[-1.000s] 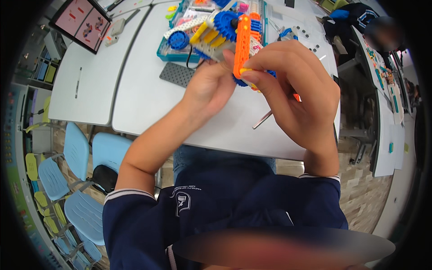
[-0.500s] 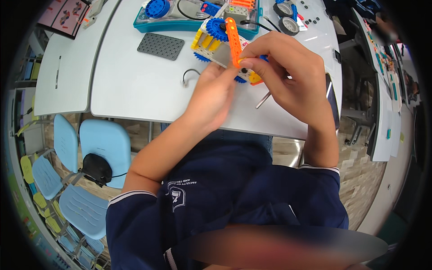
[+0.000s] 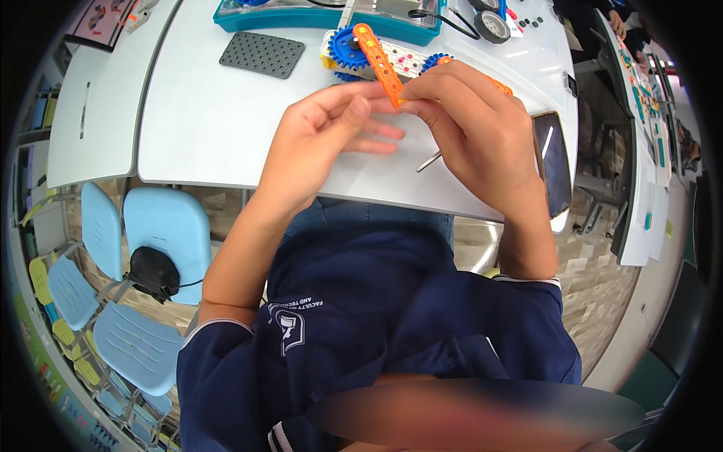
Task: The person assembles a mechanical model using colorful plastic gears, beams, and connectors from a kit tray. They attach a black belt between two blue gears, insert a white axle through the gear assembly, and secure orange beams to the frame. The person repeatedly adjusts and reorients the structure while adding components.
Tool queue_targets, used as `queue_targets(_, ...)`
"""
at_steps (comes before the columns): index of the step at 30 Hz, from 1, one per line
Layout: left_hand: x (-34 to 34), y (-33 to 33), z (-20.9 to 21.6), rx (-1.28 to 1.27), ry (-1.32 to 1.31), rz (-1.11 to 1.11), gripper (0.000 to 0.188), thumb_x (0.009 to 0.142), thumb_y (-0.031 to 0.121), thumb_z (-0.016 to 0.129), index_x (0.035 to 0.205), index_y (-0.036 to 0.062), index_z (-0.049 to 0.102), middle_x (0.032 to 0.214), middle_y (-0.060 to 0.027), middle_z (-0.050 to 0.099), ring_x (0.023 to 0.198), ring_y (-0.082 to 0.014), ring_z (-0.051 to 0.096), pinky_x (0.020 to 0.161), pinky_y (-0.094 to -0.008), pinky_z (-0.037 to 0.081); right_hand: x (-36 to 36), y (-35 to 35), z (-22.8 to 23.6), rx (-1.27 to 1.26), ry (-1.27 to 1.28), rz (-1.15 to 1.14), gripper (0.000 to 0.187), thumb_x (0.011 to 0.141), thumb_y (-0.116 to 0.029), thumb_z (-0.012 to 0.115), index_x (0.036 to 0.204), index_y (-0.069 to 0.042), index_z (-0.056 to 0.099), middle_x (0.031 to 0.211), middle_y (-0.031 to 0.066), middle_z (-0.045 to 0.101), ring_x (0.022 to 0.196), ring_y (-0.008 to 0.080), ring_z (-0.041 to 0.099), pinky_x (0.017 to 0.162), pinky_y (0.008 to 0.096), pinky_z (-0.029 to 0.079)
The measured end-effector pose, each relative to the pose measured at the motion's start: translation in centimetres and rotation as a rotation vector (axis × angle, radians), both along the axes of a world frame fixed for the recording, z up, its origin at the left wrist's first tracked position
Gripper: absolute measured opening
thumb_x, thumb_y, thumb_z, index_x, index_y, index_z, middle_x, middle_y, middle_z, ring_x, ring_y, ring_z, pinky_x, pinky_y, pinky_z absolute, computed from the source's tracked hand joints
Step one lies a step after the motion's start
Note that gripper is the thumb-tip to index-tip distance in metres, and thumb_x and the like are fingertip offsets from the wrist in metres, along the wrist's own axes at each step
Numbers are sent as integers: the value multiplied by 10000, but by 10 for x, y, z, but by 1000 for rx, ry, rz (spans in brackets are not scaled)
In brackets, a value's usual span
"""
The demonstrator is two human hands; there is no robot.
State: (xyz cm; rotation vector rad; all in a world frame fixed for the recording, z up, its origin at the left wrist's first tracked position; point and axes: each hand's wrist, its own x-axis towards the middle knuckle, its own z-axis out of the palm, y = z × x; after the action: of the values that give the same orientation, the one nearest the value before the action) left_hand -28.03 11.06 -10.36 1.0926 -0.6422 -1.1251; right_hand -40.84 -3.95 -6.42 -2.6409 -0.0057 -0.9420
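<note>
A toy-brick model with a white beam frame (image 3: 407, 57) and blue gears (image 3: 347, 50) stands on the table before me. An orange perforated beam (image 3: 379, 62) slants from the left gear toward my hands. My right hand (image 3: 482, 135) pinches the lower end of that beam between thumb and fingers. Just left of it my left hand (image 3: 312, 139) is open, fingers spread and slightly blurred, its fingertips close to the beam's end. A thin metal rod (image 3: 429, 162) shows below my right hand; its other end is hidden. Another orange part (image 3: 501, 87) shows behind my right knuckles.
A grey perforated plate (image 3: 261, 54) lies to the left. Behind the model is a teal-edged parts tray (image 3: 410, 34) with a black cable. A wheel (image 3: 493, 28) and small loose pieces lie at the far right; a phone (image 3: 553, 166) rests by the right edge. Blue chairs (image 3: 167, 233) stand at left.
My left hand has come off the model, moved left and opened. My right hand keeps its pinch at the orange beam's end. The whole view has shifted slightly.
</note>
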Motion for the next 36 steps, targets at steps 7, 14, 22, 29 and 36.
queue_targets(7,-9,-20,-10,-120,213,1,361,993,193,569,1270,-37,549,1111,-110,659,1019,-178,658,893,-355,558,-7,19,0,217,41,-103,220,739,46,747,941,-41,725,830,59,663,677,138,608,560,255,471)
queue_targets(14,-16,-22,-12,-238,259,70,349,964,208,620,1197,-51,596,1088,-123,672,981,-195,667,898,-366,561,-6,28,-7,201,-132,-206,194,703,84,747,862,-26,738,836,68,675,707,147,642,584,242,490)
queue_targets(22,-10,-22,-11,-288,265,-1,257,978,110,575,1146,-83,596,1025,-158,683,885,-235,701,803,-365,603,3,25,-16,52,-278,-170,181,644,42,724,799,-38,676,794,43,648,628,193,635,521,284,497)
queue_targets(29,-15,-23,-5,-237,217,69,258,988,134,568,1123,-85,585,1014,-161,683,878,-242,701,783,-362,607,7,34,-17,145,-294,-232,194,629,75,712,788,-28,669,769,63,641,634,206,637,527,293,501)
queue_targets(36,-16,-21,-4,-290,233,59,307,984,189,591,1116,-88,585,1023,-157,682,879,-229,698,774,-359,605,7,33,-16,141,-305,-216,178,639,88,701,766,-32,669,765,76,644,633,214,635,537,297,502)
